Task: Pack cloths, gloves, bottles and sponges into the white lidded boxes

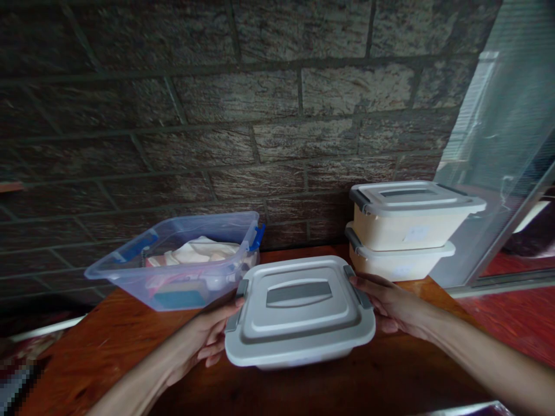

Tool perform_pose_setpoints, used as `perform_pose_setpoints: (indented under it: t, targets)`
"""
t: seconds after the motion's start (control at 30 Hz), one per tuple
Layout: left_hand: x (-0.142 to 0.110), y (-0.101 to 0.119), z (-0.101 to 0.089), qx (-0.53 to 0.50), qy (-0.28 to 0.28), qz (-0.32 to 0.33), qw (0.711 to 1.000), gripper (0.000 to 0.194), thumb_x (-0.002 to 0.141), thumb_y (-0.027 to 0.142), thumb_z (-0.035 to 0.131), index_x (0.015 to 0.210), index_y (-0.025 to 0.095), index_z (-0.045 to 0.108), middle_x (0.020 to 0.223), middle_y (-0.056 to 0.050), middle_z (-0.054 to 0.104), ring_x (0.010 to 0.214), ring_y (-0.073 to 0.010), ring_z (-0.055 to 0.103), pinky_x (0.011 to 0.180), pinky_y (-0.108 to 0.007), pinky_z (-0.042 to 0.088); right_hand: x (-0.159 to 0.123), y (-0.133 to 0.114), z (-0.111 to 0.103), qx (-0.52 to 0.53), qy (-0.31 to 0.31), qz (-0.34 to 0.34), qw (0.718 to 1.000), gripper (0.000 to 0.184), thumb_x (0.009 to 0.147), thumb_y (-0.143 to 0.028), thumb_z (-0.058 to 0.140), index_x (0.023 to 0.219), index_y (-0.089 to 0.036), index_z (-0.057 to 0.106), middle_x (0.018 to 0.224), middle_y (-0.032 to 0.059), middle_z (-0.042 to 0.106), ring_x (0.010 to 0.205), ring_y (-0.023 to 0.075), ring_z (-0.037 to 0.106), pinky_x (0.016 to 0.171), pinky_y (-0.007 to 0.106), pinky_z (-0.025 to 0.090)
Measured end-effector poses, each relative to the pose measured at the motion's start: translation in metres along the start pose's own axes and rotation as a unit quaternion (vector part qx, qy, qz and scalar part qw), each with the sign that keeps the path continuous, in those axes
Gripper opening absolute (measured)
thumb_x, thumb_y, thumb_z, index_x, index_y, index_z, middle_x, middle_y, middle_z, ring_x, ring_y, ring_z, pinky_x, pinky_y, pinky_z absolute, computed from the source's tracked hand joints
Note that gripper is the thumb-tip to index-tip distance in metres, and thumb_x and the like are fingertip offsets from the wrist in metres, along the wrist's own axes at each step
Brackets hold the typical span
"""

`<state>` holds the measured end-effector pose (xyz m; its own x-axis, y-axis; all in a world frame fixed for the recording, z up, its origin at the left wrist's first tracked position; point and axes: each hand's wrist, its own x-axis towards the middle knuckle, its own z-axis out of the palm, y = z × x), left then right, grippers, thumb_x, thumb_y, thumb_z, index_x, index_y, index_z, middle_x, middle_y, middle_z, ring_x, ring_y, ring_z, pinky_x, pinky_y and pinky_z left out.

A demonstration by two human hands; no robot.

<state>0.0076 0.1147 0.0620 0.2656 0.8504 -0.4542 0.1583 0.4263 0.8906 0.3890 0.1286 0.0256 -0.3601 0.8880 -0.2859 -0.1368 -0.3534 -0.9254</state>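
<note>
A lidded storage box (299, 329) with a pale grey lid and darker grey side latches is between my two hands, over the front of the wooden table. My left hand (212, 335) grips its left side, the thumb by the left latch and the other fingers curled low beside it. On the opposite side my right hand (385, 303) has its fingers at the right latch and under the rim. The lid sits closed on the box, so its contents are hidden. Whether its base touches the tabletop I cannot tell.
Left of the box stands an open clear plastic bin (173, 283) with blue latches, holding white cloth and other items. Two similar lidded boxes (403, 231) are stacked at the back right of the wooden table (108, 341). A brick wall (277, 133) rises behind; a glass door (498, 173) is at right.
</note>
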Motion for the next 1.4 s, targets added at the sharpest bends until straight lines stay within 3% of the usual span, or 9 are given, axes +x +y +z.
perform_pose_setpoints:
  t: [0.17,0.33,0.5,0.7,0.93,1.2,1.3,1.4]
  targets:
    - [0.004,-0.007,0.0,-0.008,0.022,-0.003,1.0,0.051,0.079,0.065,0.069,0.093,0.016,0.067,0.047,0.008,0.045,0.037,-0.0041,0.018,0.039,-0.018,0.025,-0.003,-0.002,0.004,0.017,-0.001,0.005,1.0,0.033,0.092,-0.051,0.068,0.107,-0.024,0.057,0.063,-0.008,0.056,0.036,0.0028,0.033,0.032,0.014,0.017]
    - [0.01,-0.019,0.001,-0.029,0.006,0.02,0.999,0.049,0.084,0.064,0.063,0.085,0.015,0.065,0.051,0.003,0.052,0.04,-0.0081,0.036,0.039,-0.019,0.032,-0.002,0.004,0.009,0.05,0.004,-0.018,0.999,0.033,0.091,-0.051,0.066,0.104,-0.022,0.056,0.059,-0.0082,0.058,0.038,0.006,0.045,0.033,0.014,0.028]
    - [0.015,-0.027,0.003,-0.068,0.017,0.044,0.997,0.048,0.087,0.063,0.059,0.086,0.015,0.065,0.046,0.003,0.051,0.037,-0.008,0.036,0.038,-0.019,0.034,0.005,0.011,0.002,0.069,-0.022,-0.027,0.997,0.031,0.093,-0.051,0.058,0.09,-0.021,0.052,0.053,-0.0064,0.059,0.035,0.0083,0.05,0.033,0.016,0.032]
    - [0.021,-0.031,-0.005,-0.098,0.024,0.034,0.994,0.04,0.084,0.054,0.067,0.078,0.014,0.065,0.05,0.002,0.056,0.037,-0.0073,0.04,0.038,-0.018,0.035,0.009,0.002,-0.001,0.068,-0.04,-0.04,0.996,0.024,0.09,-0.039,0.066,0.1,-0.021,0.053,0.054,-0.007,0.063,0.037,0.0097,0.058,0.033,0.014,0.036]
    - [0.017,-0.022,-0.004,-0.107,-0.006,0.042,0.993,0.036,0.084,0.049,0.07,0.088,0.013,0.068,0.049,0.004,0.054,0.035,-0.0049,0.034,0.036,-0.016,0.028,0.012,0.007,-0.006,0.089,-0.064,-0.023,0.994,0.021,0.095,-0.036,0.064,0.107,-0.023,0.053,0.056,-0.0065,0.066,0.033,0.0104,0.056,0.028,0.015,0.041]
    - [0.013,-0.021,-0.003,-0.099,-0.023,0.024,0.995,0.04,0.09,0.052,0.063,0.093,0.013,0.07,0.061,0.0,0.062,0.044,-0.0075,0.046,0.043,-0.017,0.033,0.007,0.011,-0.006,0.086,-0.034,0.009,0.996,0.025,0.094,-0.041,0.065,0.108,-0.023,0.057,0.054,-0.0058,0.064,0.032,0.0128,0.056,0.028,0.018,0.04]
    - [0.015,-0.026,-0.002,-0.118,-0.012,0.026,0.993,0.038,0.088,0.052,0.063,0.096,0.015,0.069,0.062,0.0,0.063,0.046,-0.0088,0.049,0.044,-0.017,0.034,0.008,0.013,-0.002,0.091,-0.021,-0.001,0.996,0.024,0.092,-0.041,0.067,0.104,-0.021,0.061,0.056,-0.0034,0.066,0.039,0.0146,0.062,0.035,0.02,0.045]
    - [0.02,-0.033,-0.003,-0.133,-0.018,0.034,0.99,0.041,0.087,0.055,0.063,0.096,0.015,0.07,0.058,0.001,0.062,0.043,-0.0093,0.049,0.042,-0.018,0.033,0.009,0.013,0.009,0.101,0.018,-0.052,0.993,0.028,0.088,-0.04,0.07,0.108,-0.02,0.067,0.074,0.0015,0.076,0.065,0.0201,0.074,0.06,0.028,0.058]
